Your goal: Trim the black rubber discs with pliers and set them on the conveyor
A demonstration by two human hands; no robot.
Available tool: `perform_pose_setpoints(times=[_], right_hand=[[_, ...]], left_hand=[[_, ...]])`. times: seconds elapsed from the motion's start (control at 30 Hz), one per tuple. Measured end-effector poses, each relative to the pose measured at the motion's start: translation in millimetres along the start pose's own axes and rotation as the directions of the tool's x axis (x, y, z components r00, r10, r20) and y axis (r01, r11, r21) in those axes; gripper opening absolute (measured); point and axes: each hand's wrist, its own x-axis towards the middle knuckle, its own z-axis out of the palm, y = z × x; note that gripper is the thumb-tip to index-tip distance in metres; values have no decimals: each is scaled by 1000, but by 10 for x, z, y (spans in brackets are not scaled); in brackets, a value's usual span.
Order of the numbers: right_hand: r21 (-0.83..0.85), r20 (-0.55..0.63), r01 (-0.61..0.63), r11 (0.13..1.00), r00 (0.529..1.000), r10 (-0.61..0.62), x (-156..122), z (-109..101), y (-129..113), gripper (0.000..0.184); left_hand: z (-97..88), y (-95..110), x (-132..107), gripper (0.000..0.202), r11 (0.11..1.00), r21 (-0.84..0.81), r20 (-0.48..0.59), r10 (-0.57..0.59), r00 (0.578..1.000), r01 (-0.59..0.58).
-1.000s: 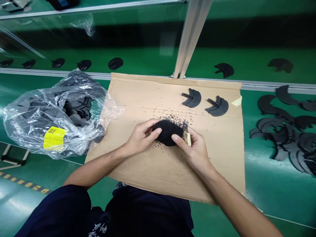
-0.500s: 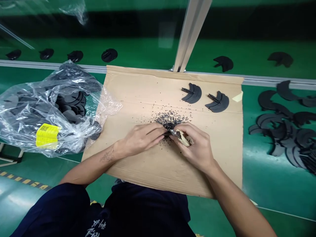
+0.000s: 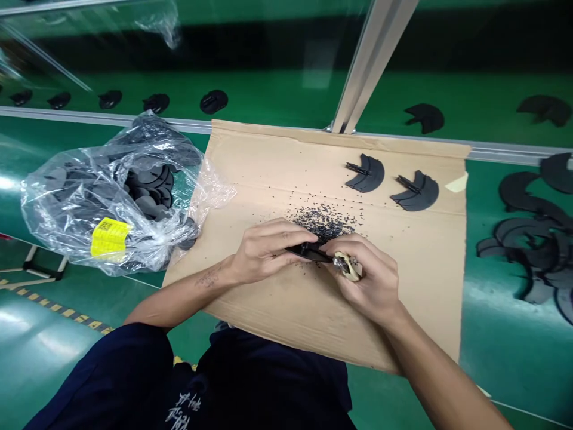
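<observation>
My left hand (image 3: 262,251) is closed around one end of a dark, curved plastic piece (image 3: 305,252), thumb below and fingers above. In my right hand (image 3: 375,276) sits a small metal tool with a cream wrapping (image 3: 347,267); its exact kind is hidden by the grip. The right fingertips also touch the near end of the plastic piece. Just beyond both hands lies a heap of tiny black scraps (image 3: 323,220) on a cardboard sheet (image 3: 286,316). Two black fan-shaped pieces with ribbed stems, one (image 3: 370,173) left of the other (image 3: 421,194), rest farther back on the cardboard.
To the left lies a clear plastic bag (image 3: 67,230) of black pieces with a yellow label (image 3: 110,237). Loose curved black parts (image 3: 523,230) are piled on the green table at right. A metal post (image 3: 371,65) rises behind the cardboard, with a clear panel reflecting the parts.
The view has swung left, so everything sits farther right. The plastic piece has come out from between the fingers and shows more fully, and the right hand's tool has turned.
</observation>
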Motion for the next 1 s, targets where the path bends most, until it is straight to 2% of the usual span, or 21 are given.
perform_pose_setpoints(times=[0.17,0.27,0.43,0.6,0.87,1.0], right_hand=[[40,27,4,999,1000,-6,8,-5,-9,17],[27,25,-27,999,999,26,14,-7,-18,14],[58,37,-47,997,998,45,30,-4,-25,11],[51,30,-56,997,998,54,38,-6,-24,9],[74,30,-82,994,996,80,27,9,-11,6],[146,7,-126,981,992,127,30,22,-31,8]], left_hand=[[-12,22,-6,27,999,38,-22,9,1000,-8],[-12,15,-6,26,999,36,-1,1,1000,0],[-3,10,-14,22,998,62,-38,-1,999,3],[19,-6,-28,24,996,80,-17,42,999,-41],[35,21,-6,19,995,94,-62,32,998,-27],[49,17,24,25,1000,14,-65,-3,998,4]])
